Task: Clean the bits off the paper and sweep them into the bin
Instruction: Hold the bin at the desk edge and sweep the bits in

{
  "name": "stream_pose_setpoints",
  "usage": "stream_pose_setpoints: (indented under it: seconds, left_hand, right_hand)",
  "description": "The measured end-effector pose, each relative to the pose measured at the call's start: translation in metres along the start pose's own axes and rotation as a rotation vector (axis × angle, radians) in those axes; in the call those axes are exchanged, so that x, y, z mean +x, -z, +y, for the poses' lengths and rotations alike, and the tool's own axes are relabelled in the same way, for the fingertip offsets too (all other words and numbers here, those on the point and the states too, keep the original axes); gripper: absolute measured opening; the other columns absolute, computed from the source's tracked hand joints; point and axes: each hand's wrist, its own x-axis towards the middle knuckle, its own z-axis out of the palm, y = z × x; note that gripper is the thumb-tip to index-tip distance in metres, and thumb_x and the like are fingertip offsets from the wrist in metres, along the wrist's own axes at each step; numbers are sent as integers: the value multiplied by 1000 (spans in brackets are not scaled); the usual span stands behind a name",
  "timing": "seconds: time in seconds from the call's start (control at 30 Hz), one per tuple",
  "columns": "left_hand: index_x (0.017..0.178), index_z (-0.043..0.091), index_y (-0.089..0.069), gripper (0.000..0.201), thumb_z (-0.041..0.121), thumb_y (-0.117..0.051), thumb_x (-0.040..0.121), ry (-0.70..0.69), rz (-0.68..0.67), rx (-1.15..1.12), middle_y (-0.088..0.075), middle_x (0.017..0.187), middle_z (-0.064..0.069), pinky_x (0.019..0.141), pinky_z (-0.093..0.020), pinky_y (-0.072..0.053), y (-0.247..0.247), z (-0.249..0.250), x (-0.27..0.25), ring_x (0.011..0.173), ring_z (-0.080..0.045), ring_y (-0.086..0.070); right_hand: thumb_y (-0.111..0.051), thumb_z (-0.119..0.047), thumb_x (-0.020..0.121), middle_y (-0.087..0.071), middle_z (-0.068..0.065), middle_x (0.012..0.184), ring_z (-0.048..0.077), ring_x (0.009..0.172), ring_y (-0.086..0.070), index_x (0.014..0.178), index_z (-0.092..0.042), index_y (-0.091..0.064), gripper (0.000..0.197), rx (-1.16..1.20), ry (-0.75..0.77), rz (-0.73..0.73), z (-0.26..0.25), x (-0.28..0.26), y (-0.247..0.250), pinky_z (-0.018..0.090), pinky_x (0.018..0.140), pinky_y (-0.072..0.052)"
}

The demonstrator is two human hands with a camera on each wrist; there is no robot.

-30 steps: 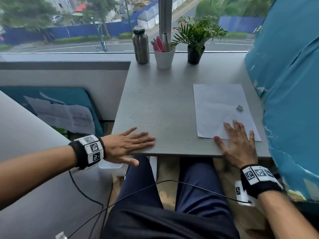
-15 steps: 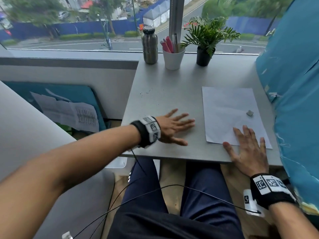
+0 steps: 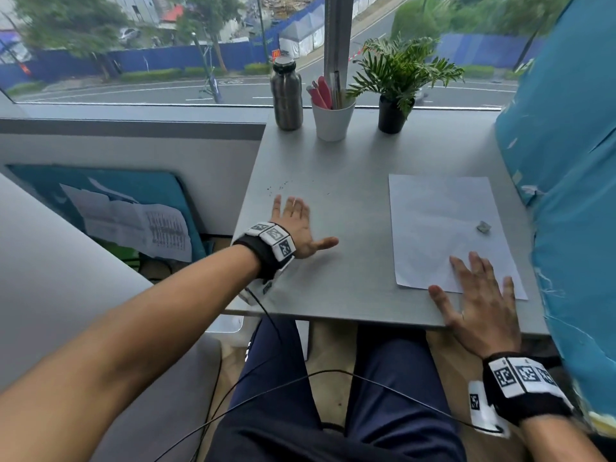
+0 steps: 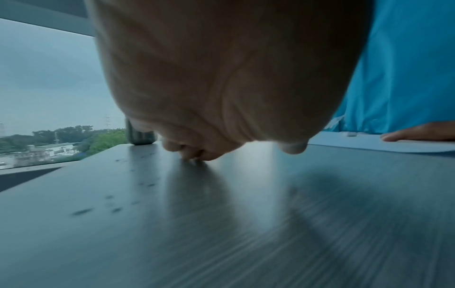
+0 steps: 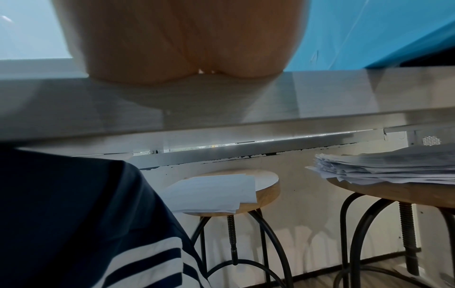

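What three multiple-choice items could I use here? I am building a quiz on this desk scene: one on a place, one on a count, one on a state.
1. Where does the small grey lump lie?
A. in the white cup
B. on the paper, near its right edge
C. under the left hand

2. How many containers stand along the window edge?
A. three
B. one
C. five

3. How is the right hand?
A. curled round a pen
B. raised off the desk
C. flat, fingers spread over the paper's near edge

Key: 1 B, the lump sits on the paper. 2 A, a steel bottle, a white cup and a black plant pot. 3 C, the fingers lie straight on the sheet.
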Motion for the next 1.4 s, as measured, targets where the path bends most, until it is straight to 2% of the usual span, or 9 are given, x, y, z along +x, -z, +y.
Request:
stream_pose_setpoints:
  seconds: [0.17,0.3,0.43,0.63,0.73,0.9,1.1,1.27,1.4]
  left_hand:
    - [155,14,7,100,80,-18,85,-228,51,-84,14,162,-2,113,-52,20,18,61,21,149,-20,15]
    - [155,19,7,96,81,-13,85,-219,-18,-60,13,162,3,112,-51,23,29,80,50,148,-19,16]
    - [155,22,9,93,81,-12,85,-167,-39,-60,15,162,6,112,-53,22,29,54,64,149,-19,14]
    - [156,19,7,98,82,-14,84,-40,-26,-2,13,162,2,113,-52,21,16,-31,53,149,-19,13]
    - [155,16,7,97,80,-15,85,-33,4,-34,13,162,1,116,-49,16,22,-62,52,149,-16,14]
    - [155,21,9,85,68,-24,93,-205,43,-174,15,162,2,120,-42,10,43,-83,82,148,-14,15]
    - [155,24,7,80,68,-20,94,-337,-77,15,14,162,5,118,-46,13,51,-70,116,148,-15,15]
    - [153,23,18,92,75,-21,88,-488,-76,111,22,160,5,118,-41,16,24,-84,78,146,-12,21]
    - [155,24,10,85,71,-20,90,-625,-123,45,17,160,10,115,-37,23,24,-95,37,144,-5,24]
  right_hand:
    - [-11,-79,83,-7,0,164,18,151,-6,153,-34,-17,83,-13,7,-3,2,1,1,51,122,-5]
    - [-12,-78,84,-6,0,164,18,151,-6,153,-35,-16,82,-7,15,-10,2,1,0,52,122,-4]
    - [-17,-76,84,-11,1,163,19,151,-10,152,-34,-20,80,8,17,5,1,1,0,52,121,-6]
    - [-20,-76,83,-13,0,163,19,150,-11,151,-33,-22,81,4,6,3,1,0,1,52,121,-7]
    - [-21,-75,83,-16,1,162,21,150,-15,151,-32,-25,80,3,5,1,0,0,3,53,120,-10]
    - [-19,-77,82,-16,0,163,20,150,-16,151,-33,-24,82,15,-4,-23,-3,0,5,52,121,-8]
    - [-18,-79,81,-19,-1,162,21,148,-21,150,-32,-28,84,4,-21,-12,-4,2,4,56,118,-15]
    - [-18,-79,81,-21,2,161,26,146,-26,149,-28,-33,86,15,-9,2,-5,2,4,58,117,-17]
    - [-19,-78,81,-25,5,160,28,145,-28,148,-24,-36,88,6,-10,-2,-6,3,5,59,115,-18]
